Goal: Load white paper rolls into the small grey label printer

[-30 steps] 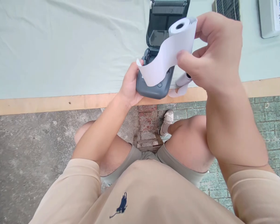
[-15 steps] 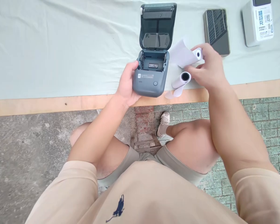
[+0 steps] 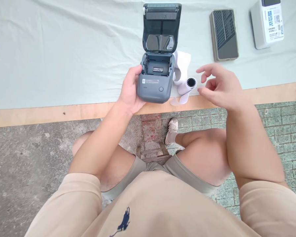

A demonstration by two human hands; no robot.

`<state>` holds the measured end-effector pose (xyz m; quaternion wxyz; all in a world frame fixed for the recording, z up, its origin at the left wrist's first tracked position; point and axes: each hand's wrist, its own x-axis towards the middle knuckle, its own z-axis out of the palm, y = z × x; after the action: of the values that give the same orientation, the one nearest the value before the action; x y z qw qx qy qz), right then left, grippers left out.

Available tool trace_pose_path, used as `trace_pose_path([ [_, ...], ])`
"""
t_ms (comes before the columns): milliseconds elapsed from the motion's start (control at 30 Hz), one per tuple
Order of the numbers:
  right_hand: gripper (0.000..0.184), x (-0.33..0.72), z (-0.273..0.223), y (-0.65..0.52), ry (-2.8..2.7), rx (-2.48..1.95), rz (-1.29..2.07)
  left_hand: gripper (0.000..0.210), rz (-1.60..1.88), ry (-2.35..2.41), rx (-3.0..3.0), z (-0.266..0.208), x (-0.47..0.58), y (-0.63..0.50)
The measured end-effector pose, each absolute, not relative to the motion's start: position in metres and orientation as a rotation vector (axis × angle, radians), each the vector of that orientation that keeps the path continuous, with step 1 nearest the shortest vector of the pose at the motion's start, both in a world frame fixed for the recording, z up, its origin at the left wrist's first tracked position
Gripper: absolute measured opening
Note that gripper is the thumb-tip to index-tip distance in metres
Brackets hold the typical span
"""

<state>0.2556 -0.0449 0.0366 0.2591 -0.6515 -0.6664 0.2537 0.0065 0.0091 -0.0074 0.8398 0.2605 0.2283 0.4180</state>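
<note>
My left hand (image 3: 130,90) grips the left side of a dark blue-grey label printer (image 3: 154,90). The printer's lid (image 3: 160,29) stands raised, and no roll sits in its compartment (image 3: 159,64). Just right of the printer lies a white paper roll (image 3: 184,87) with a black toothed core, its loose end curling toward the table edge. Behind that roll, a white paper strip (image 3: 184,61) spreads out, partly hidden by the printer. To the right of the roll, my right hand (image 3: 222,85) hovers with fingers apart, holding nothing.
A smartphone (image 3: 224,34) in a clear case lies on the pale green cloth (image 3: 64,52) beyond my right hand. Farther right stands a white box-shaped device (image 3: 267,24) with a printed label. The table's bare wooden edge (image 3: 39,112) runs along the front.
My right hand has let go of the white paper roll with the small core and drawn back to the right. That paper now lies beside the printer. The left hand still holds the printer.
</note>
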Motion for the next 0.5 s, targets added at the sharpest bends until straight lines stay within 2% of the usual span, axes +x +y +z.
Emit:
trace_pose_path([
  [133, 0.05, 0.256, 0.036, -0.04, -1.936, -1.722, 0.818, 0.039, 0.882, 0.522, 0.544, -0.004, 0.007, 0.008],
  [233, 0.051, 0.254, 0.034, -0.036, -1.985, -1.688, 0.794, 0.038, 0.905, 0.551, 0.534, -0.001, 0.007, 0.007],
  [433, 0.031, 0.246, 0.036, -0.031, -2.15, -1.57, 0.728, 0.036, 0.943, 0.583, 0.493, 0.001, 0.005, 0.007],
  [500, 0.03, 0.248, 0.043, -0.033, -2.12, -1.53, 0.726, 0.036, 0.952, 0.593, 0.491, 0.001, 0.005, 0.007],
])
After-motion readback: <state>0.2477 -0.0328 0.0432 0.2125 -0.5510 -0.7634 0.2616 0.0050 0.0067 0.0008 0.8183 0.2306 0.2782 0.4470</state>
